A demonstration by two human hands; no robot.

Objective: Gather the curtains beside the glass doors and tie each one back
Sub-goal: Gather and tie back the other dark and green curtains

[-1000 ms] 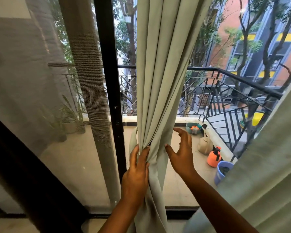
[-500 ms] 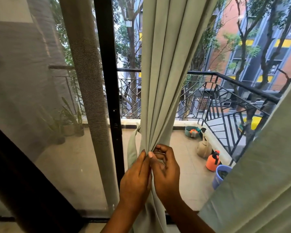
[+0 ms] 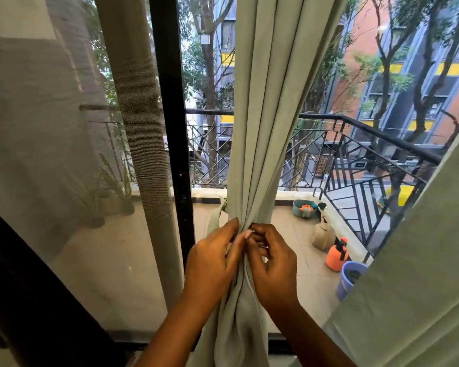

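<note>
A pale green curtain (image 3: 263, 107) hangs in front of the glass door, bunched into tight folds at waist height. My left hand (image 3: 212, 263) presses the gathered folds from the left, fingers closed on the cloth. From the right, my right hand (image 3: 273, 263) pinches the same bunch with curled fingers. A strip of the same green fabric (image 3: 217, 215), a tie, sticks out at the left of the bunch; how it is fastened is hidden behind the hands. A second green curtain (image 3: 419, 274) slants across the lower right.
A black door frame (image 3: 170, 128) stands left of the curtain, with a sheer mesh curtain (image 3: 51, 128) further left. Beyond the glass lies a balcony with a black railing (image 3: 368, 144), an orange sprayer (image 3: 335, 254), a blue bucket (image 3: 349, 278) and potted plants (image 3: 114, 189).
My right hand has come in from open beside the curtain and closed on the gathered folds next to my left hand. The bunch is now tighter.
</note>
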